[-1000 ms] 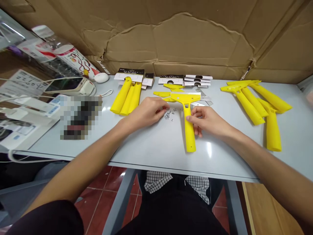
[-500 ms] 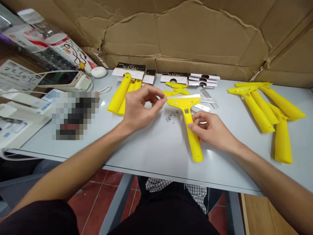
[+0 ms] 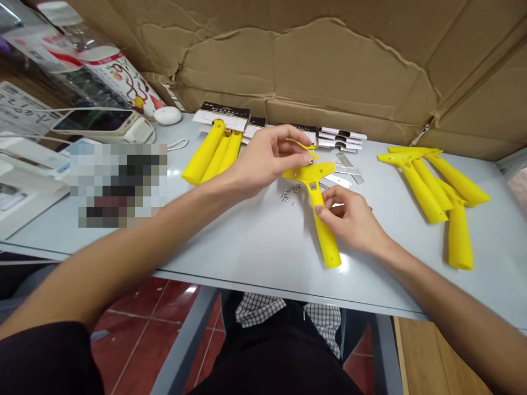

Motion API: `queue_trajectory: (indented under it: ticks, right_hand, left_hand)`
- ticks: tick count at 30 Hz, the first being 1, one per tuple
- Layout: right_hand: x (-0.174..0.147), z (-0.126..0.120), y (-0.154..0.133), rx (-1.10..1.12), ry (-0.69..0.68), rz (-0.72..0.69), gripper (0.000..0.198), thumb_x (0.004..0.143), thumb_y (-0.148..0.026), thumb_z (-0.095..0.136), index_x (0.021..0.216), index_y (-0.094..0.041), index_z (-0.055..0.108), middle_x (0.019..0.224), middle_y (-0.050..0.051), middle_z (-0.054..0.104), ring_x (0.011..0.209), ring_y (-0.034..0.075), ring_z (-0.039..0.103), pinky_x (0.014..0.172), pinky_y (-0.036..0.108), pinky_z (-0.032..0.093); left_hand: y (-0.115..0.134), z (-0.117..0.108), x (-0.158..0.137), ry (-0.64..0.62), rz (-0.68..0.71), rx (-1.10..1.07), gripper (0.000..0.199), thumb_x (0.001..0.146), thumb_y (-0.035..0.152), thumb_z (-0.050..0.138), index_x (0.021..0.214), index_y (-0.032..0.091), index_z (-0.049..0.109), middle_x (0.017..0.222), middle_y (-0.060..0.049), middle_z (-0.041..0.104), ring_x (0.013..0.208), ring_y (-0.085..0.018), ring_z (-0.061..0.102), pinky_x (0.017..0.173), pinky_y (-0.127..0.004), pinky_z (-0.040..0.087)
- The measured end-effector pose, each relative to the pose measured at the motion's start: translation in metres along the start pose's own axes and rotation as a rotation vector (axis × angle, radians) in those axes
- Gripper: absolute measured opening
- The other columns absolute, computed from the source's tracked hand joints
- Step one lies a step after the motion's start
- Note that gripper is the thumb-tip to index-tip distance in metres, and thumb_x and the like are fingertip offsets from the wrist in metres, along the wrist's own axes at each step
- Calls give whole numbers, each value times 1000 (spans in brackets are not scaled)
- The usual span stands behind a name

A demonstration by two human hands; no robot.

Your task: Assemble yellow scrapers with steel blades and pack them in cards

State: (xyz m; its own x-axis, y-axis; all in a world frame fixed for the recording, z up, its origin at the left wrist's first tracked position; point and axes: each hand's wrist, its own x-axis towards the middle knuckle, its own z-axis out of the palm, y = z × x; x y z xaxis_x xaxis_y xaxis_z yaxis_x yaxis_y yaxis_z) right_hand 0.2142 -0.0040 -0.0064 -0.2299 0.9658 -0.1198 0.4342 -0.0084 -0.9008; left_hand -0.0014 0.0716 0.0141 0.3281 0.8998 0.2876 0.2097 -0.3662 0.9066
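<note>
here, the right hand (image 3: 352,218) is holding the yellow scraper (image 3: 325,236) by its handle, presumably steadying it; at its head, the left hand (image 3: 269,159) is pinching a tiny metal piece (image 3: 312,162); loose hardware (image 3: 285,193) is lying handily left of it.

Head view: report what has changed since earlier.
The left hand has moved right from beside the small metal parts to the top of the yellow scraper; a small metal piece seems pinched in its fingertips. The scraper's lower end swung right. The right hand still holds the scraper.
</note>
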Motion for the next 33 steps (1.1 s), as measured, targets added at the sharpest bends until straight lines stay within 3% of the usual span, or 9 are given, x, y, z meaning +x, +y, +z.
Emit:
queue_trajectory:
  ticks: [5,10,14,18,22,25,33]
  right_hand:
    - [-1,1,0,-17,19,-1,18,80,-32,71,91,-22,61,76,-2,63,58,14,59,55,29,45]
    - [-3,2,2,-48,49,-8,21,80,-35,71,92,-22,61,76,-2,62,58,14,58,57,31,46]
    - [-4,1,4,-62,42,-29,21,82,-36,71,93,-22,61,77,-2,62,59,14,58,57,32,47]
    - [-5,1,4,-84,20,-42,20,83,-36,70,95,-21,62,77,-2,62,58,14,57,56,31,47]
    - [-8,4,2,-196,3,-132,15,85,-31,67,96,-21,63,74,-2,63,58,13,56,56,30,46]
    - [-11,6,1,-241,5,-184,14,85,-28,65,96,-21,62,70,-3,61,56,13,55,56,30,45]
    - [-12,8,2,-292,20,-204,13,84,-29,62,94,-21,63,69,-2,64,55,14,55,56,32,45]
  left_hand:
    - [-11,-6,-10,111,-6,-54,20,83,23,81,96,20,67,101,-7,78,97,-24,76,86,-43,65]
    - [-24,-13,-10,69,-58,-161,22,85,24,79,102,20,67,93,-7,78,91,-24,77,83,-44,64]
    - [-26,-17,-6,48,-50,-116,22,86,26,79,104,20,67,94,-7,78,92,-24,77,81,-43,64]
    - [-17,-14,-10,50,49,0,22,86,25,78,102,20,66,98,-7,78,94,-22,76,82,-39,63]
    - [-6,-4,-19,60,277,190,20,88,18,74,106,21,66,101,-4,79,95,-19,77,96,-40,59]
    - [-4,2,-24,26,395,283,21,90,15,71,110,21,66,98,-3,80,94,-19,78,95,-38,58]
    - [-4,4,-26,35,429,481,17,92,16,70,107,24,67,96,-2,80,99,-23,75,96,-43,51]
